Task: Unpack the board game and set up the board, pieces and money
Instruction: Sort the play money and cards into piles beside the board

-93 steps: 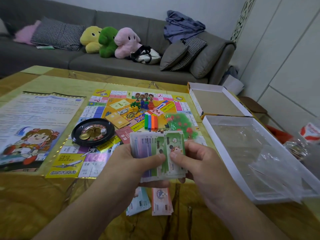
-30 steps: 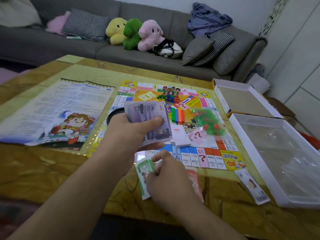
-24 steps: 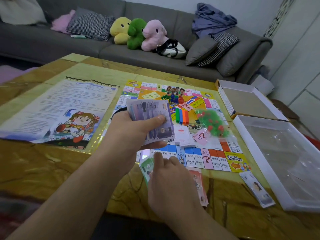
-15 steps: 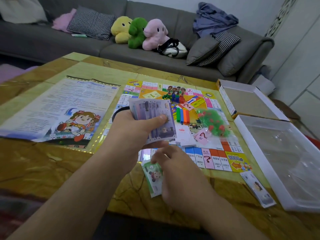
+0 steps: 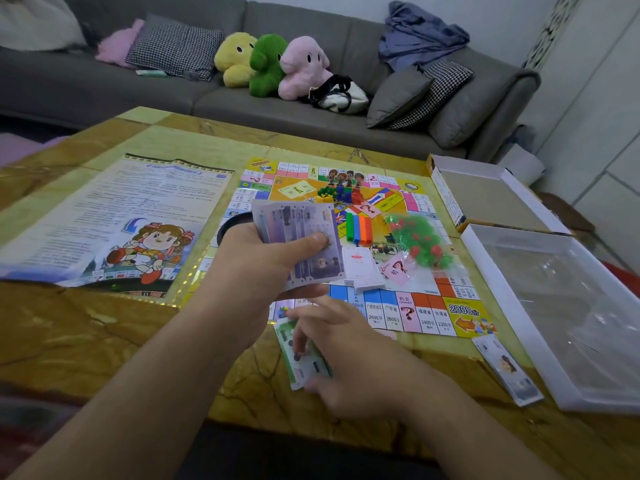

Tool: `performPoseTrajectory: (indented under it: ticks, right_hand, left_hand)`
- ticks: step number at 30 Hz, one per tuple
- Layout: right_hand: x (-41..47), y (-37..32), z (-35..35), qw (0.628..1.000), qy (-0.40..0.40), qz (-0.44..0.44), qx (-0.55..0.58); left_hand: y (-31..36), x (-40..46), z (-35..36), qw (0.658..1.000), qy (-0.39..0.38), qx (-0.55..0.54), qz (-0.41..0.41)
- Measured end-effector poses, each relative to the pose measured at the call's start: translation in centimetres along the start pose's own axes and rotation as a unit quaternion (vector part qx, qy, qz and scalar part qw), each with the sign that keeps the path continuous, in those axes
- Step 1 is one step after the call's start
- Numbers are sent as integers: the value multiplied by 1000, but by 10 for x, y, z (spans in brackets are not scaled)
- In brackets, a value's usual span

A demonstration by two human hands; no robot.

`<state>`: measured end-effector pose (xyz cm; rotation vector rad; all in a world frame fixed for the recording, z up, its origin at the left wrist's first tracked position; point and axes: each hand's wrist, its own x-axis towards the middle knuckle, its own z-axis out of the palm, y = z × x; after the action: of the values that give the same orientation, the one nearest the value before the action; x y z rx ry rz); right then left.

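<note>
Grey sofa [image 5: 311,112] sitting behind the counter [image 5: 86,334]. Yellow [image 5: 235,58], green [image 5: 266,64] and pink [image 5: 303,65] plush toys lining up on it, black-and-white bag [image 5: 341,97] leaning just beside the pink one. Houndstooth cushions [image 5: 175,50] lying at both ends, blue garment [image 5: 420,34] draping over the backrest.

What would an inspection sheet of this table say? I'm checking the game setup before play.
Surface: marble table, partly covered.
Job's things: board laid flat; green notes and another note on table.
Clutter: rule sheet, box lid, tray.
Grippers: left hand grips fanned notes; right hand rests on green notes.
Cables: nothing seen.
Surroundings: sofa, plush toys.
</note>
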<state>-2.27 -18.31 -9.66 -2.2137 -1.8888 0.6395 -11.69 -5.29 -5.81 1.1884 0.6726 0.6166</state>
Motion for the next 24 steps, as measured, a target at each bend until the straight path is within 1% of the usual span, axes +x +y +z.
performPoseTrajectory:
  ticks: [4, 8, 9, 11, 13, 14, 17, 18, 20, 24]
  right_hand:
    - [-1, -4, 4, 999, 8, 5, -35]
    - [-5, -8, 5, 999, -4, 20, -41]
    - [-5, -6, 2, 999, -7, 36, -21]
    - [-9, 3, -13, 994, 22, 77, 75]
    - [-16, 20, -30, 974, 92, 89, 190]
    - [-19, 29, -38, 956, 127, 84, 250]
    - [-29, 43, -51, 875, 209, 33, 435]
    - [-29, 43, -51, 853, 233, 22, 466]
    - [-29, 43, -49, 831, 288, 22, 475]
    - [-31, 44, -50, 816, 347, 44, 461]
  left_hand:
    - [-1, 0, -2, 1000, 8, 1, 2]
    - [-3, -2, 0, 1000, -7, -9, -8]
    - [-4, -2, 0, 1000, -13, -13, -11]
    - [-4, -4, 2, 999, -30, -24, -19]
    - [-4, -5, 4, 998, -51, -36, -27]
    - [-5, -6, 5, 997, -62, -39, -32]
    - [-7, -7, 12, 993, -100, -41, -49]
    - [-8, -8, 15, 991, -113, -42, -54]
    - [-10, -9, 22, 987, -138, -46, -62]
    - [-10, -9, 32, 980, -166, -71, -79]
